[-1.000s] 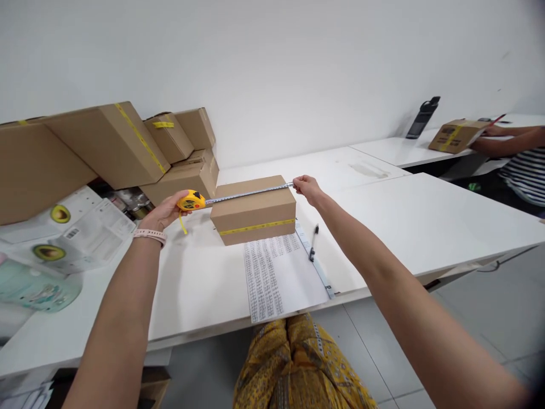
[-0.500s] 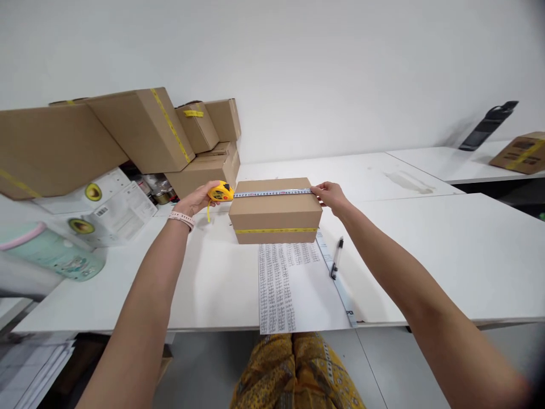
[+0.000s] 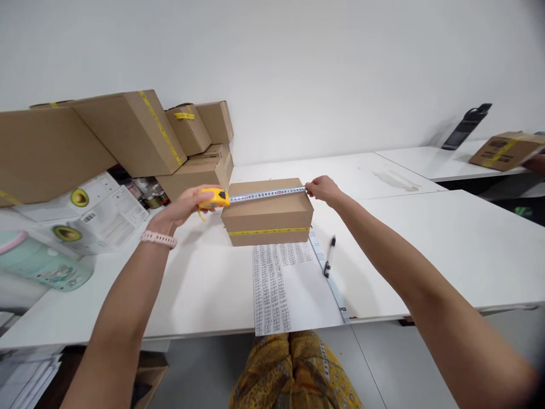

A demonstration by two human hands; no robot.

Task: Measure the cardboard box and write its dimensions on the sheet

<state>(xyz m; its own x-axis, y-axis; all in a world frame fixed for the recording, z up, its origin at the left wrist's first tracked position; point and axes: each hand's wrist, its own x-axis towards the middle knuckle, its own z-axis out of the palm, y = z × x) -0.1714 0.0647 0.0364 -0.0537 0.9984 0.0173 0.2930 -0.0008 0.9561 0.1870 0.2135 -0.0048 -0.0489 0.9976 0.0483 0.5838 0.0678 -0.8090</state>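
A brown cardboard box (image 3: 268, 219) with yellow tape along its front lies on the white table. My left hand (image 3: 187, 203) is closed round a yellow tape measure (image 3: 214, 197) by the box's left end. Its metal blade (image 3: 266, 194) stretches out above the box top, slightly slanted, with numbers facing up. Near the right end, my right hand (image 3: 322, 188) pinches the blade's free end. Under the box's front edge lies a printed sheet (image 3: 270, 289) with rows of small marks, and a pen (image 3: 329, 257) rests on its right side.
Cardboard boxes (image 3: 128, 133) are stacked at the back left, beside a white carton with avocado pictures (image 3: 102, 204) and a mint tumbler (image 3: 46, 264). At the far right stand a dark bottle (image 3: 466, 128) and a taped box (image 3: 502, 152), with another person's hand (image 3: 534, 163) beside it.
The tape blade has lifted off the box top and now slants, its left end nearer me. My left hand has moved closer to me. A person's hand has appeared by the far-right box.
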